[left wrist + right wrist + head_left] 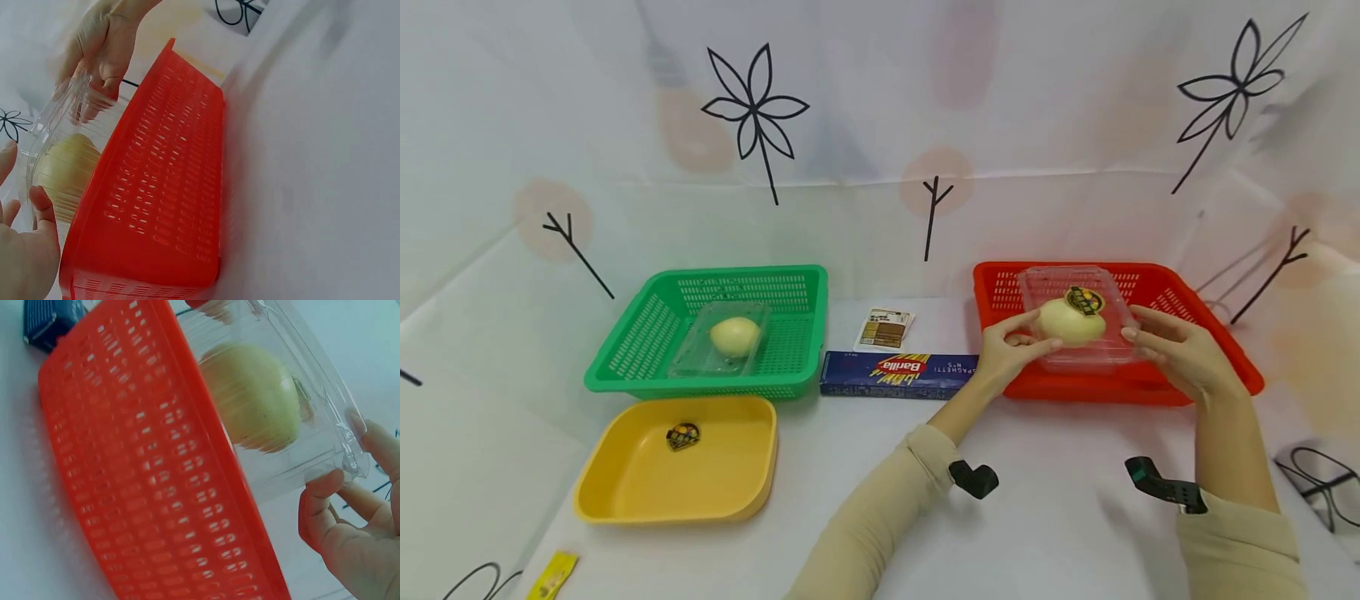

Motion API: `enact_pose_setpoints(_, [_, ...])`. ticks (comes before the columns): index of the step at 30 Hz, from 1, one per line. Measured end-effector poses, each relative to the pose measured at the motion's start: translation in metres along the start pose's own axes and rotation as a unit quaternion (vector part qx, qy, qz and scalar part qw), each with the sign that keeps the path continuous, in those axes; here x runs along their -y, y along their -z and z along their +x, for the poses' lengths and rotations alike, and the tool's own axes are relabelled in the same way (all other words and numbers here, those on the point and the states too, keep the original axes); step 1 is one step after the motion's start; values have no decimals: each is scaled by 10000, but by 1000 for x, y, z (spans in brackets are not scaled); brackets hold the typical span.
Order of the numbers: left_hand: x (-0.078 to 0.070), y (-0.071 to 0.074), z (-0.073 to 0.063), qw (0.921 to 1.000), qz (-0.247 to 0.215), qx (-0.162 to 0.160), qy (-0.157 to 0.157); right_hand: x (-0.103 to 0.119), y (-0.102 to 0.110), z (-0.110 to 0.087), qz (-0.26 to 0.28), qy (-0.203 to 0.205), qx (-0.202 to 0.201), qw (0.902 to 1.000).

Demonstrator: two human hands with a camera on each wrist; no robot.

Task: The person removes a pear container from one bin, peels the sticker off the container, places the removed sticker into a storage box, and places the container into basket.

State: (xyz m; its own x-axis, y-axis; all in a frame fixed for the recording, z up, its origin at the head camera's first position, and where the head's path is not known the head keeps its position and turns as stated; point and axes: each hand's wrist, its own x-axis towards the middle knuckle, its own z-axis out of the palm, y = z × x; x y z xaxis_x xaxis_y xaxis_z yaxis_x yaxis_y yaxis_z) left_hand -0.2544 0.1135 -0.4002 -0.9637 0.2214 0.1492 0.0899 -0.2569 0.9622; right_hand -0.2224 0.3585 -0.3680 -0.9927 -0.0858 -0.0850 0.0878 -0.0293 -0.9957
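Well, I have the clear box between both hands at the red basket

My left hand (pixel 1013 343) pinches the clear box (pixel 1114 327) at its left side, and my right hand (pixel 1180 346) pinches it at the right. One yellow fruit (pixel 1063 323) shows through the plastic, below a black-and-yellow sticker (pixel 1085 300). The box is at the mouth of the red basket (pixel 1090 390): from my wrists I see its top standing above the rim, while its lower part is hidden behind the basket wall. I cannot tell whether it touches the bottom.

Well to the left, the green basket (pixel 790 340) holds a second box (pixel 698 346), also clear, with another fruit (pixel 735 337) in it. Just in front of that basket is the yellow tray (pixel 700 483), with a loose sticker (pixel 683 435) lying inside.

Between the two baskets lies the blue spaghetti pack (pixel 868 375), its lettering upside down to me, with small cards (pixel 883 327) behind it. A yellow packet (pixel 553 573) lies on the white worktop (pixel 1045 500) near its front left corner. My sleeves (pixel 865 525) are beige, and each wrist carries a dark strap (pixel 1172 492).
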Motion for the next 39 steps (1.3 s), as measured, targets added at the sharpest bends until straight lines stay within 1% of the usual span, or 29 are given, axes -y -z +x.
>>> enact_pose_setpoints(2, [-1,3,-3,9999,-85,27,-47,1,-6,-5,56,115,11,9999])
enact_pose_setpoints(5, [-6,8,-8,9996,-222,98,-106,3,-15,-11,139,206,-83,9997])
enact_pose_setpoints(8, [-15,14,-13,9993,-312,143,-143,5,-27,-17,314,293,-199,9989])
enact_pose_setpoints(11, [-24,23,-18,9992,-308,149,-186,9,-38,-22,279,337,-228,9988])
enact_pose_setpoints(13, [-28,30,-22,9992,-330,175,-153,11,-45,-25,-40,288,-323,9991])
enact_pose_setpoints(14, [-29,33,-25,9991,-337,193,-140,11,-48,-27,-295,251,-386,9985])
enact_pose_setpoints(16, [-30,38,-30,9989,-387,225,-132,13,-54,-31,-796,185,-523,9953])
enact_pose_setpoints(18, [-30,44,-37,9989,-394,208,-127,13,-61,-34,-1184,140,-643,9908])
enact_pose_setpoints(20, [-31,49,-44,9990,-398,143,-130,12,-69,-37,-1317,197,-663,9889])
enact_pose_setpoints(23, [-32,56,-54,9984,-548,44,-157,8,-81,-41,-1144,390,-576,9910])
enact_pose_setpoints(25, [-33,61,-61,9970,-730,20,-248,5,-89,-44,-946,584,-451,9928])
enact_pose_setpoints(27, [-35,65,-68,9947,-966,-13,-354,1,-98,-46,-922,775,-377,9920])
enact_pose_setpoints(30, [-37,74,-79,9920,-1166,-132,-468,-4,-112,-49,-1161,1056,-304,9871])
enact_pose_setpoints(32, [-38,81,-86,9907,-1250,-218,-489,-7,-122,-51,-1407,1192,-296,9824])
enact_pose_setpoints(35, [-39,92,-96,9897,-1311,-261,-513,-11,-136,-55,-1442,1380,-174,9797])
enact_pose_setpoints(39, [-39,106,-110,9880,-1443,-294,-472,-14,-152,-59,-1383,1605,-28,9773])
